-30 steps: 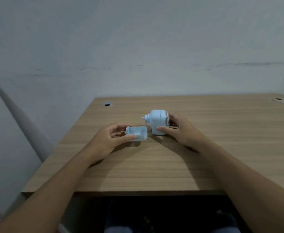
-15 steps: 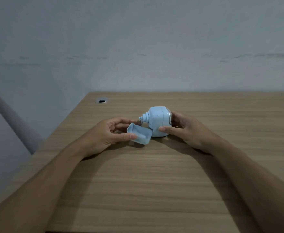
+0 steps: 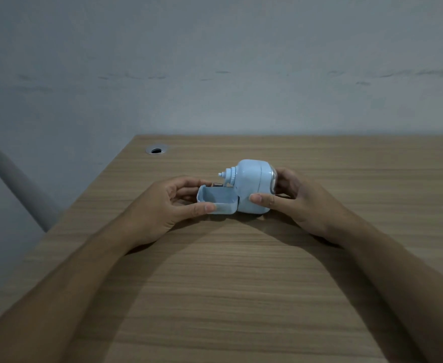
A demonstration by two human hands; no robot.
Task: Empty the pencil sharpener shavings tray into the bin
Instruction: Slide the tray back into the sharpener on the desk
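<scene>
A pale blue pencil sharpener [image 3: 251, 186] stands on the wooden desk [image 3: 241, 284], its nozzle pointing left. My right hand [image 3: 293, 203] grips its body, thumb on the near side and fingers behind. The small blue shavings tray [image 3: 219, 199] sits right against the sharpener's lower left side, its open top facing up. My left hand [image 3: 162, 205] holds the tray between thumb on the near wall and fingers on the far wall. The tray looks empty inside. No bin is in view.
A round cable hole [image 3: 156, 150] sits near the desk's far left corner. A grey wall rises behind the desk. A grey sloping bar [image 3: 16, 179] runs past the desk's left edge.
My left hand has brought the tray right, levelled it and set its end against the sharpener's lower left side. The view has moved closer to the desk.
</scene>
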